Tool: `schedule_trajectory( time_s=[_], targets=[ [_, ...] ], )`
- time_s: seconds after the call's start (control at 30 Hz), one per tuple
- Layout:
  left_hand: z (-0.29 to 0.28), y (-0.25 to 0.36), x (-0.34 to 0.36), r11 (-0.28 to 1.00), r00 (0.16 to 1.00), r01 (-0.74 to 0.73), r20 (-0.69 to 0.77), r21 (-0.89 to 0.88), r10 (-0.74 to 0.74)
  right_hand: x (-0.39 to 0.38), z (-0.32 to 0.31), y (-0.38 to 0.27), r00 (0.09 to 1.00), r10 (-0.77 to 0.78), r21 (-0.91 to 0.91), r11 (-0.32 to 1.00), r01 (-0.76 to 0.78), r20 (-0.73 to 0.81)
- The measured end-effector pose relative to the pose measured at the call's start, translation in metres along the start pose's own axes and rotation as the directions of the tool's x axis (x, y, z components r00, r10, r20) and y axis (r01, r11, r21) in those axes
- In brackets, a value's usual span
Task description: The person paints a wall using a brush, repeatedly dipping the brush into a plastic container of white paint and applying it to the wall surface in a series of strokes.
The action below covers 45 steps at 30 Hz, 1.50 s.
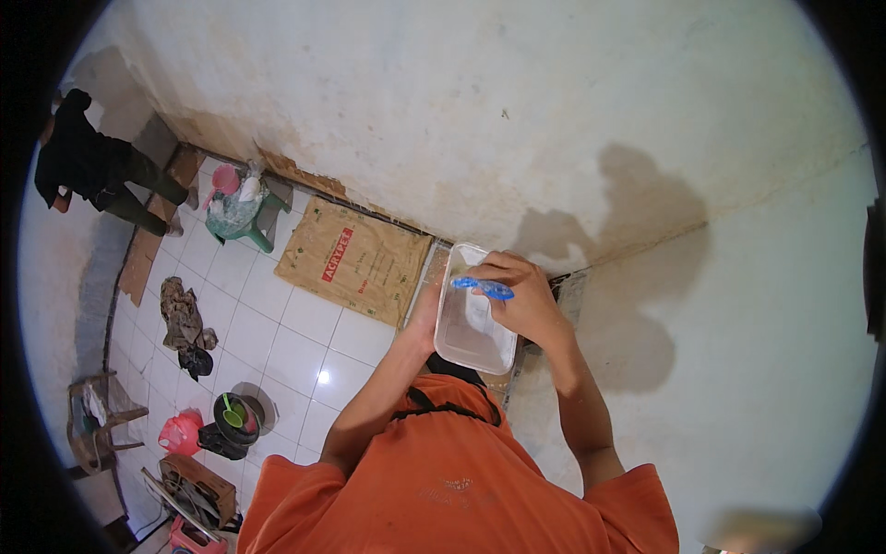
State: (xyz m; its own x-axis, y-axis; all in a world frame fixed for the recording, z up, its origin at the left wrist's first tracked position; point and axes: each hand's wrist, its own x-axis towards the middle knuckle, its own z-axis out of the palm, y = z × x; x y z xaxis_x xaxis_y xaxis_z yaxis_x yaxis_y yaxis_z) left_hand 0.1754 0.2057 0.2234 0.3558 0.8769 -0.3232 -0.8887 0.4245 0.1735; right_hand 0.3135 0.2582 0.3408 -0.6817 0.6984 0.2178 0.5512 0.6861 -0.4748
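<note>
My left hand [425, 314] grips a translucent white plastic tub [466, 334] by its left side, its fingers partly hidden behind the wall. The tub is rectangular with rounded corners, and its inside looks whitish. Over its upper right part, my right hand [522, 294] is closed around a tool with a blue handle [485, 288]. The far end of that tool is too unclear to name its kind. Both forearms come out of orange sleeves, and the pale wall lies just beyond the tub.
A tan printed sack [355, 258] lies on white tiles along the stained wall [443, 120]. Beyond it stands a green stool [245, 217] bearing a pink dipper [223, 179]. Crumpled cloth [181, 309], a black bucket [242, 429] and a wooden chair [100, 420] sit left. Another person [92, 157] stands far left.
</note>
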Motion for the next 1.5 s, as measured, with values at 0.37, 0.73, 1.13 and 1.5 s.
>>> schedule_trajectory(
  time_s=[0.37,0.73,1.13,1.5],
  targets=[
    [0.018,-0.005,-0.013,1.000,0.999,0.015,0.047,-0.020,-0.014,-0.005,-0.022,-0.008,0.997,-0.079,0.085,0.993,0.079,-0.002],
    [0.000,-0.018,-0.012,0.996,0.999,-0.035,-0.010,0.080,0.036,-0.021,-0.015,0.001,0.955,-0.157,0.267,0.960,0.087,0.250],
    [0.036,-0.020,-0.019,0.998,0.996,-0.057,-0.068,0.038,0.060,-0.055,-0.042,0.000,0.954,0.289,0.414,0.880,-0.232,-0.078],
    [0.051,-0.019,-0.023,0.999,0.998,-0.043,-0.037,0.009,0.044,-0.055,-0.040,-0.019,0.920,0.228,0.333,0.936,-0.116,-0.319]
  ],
)
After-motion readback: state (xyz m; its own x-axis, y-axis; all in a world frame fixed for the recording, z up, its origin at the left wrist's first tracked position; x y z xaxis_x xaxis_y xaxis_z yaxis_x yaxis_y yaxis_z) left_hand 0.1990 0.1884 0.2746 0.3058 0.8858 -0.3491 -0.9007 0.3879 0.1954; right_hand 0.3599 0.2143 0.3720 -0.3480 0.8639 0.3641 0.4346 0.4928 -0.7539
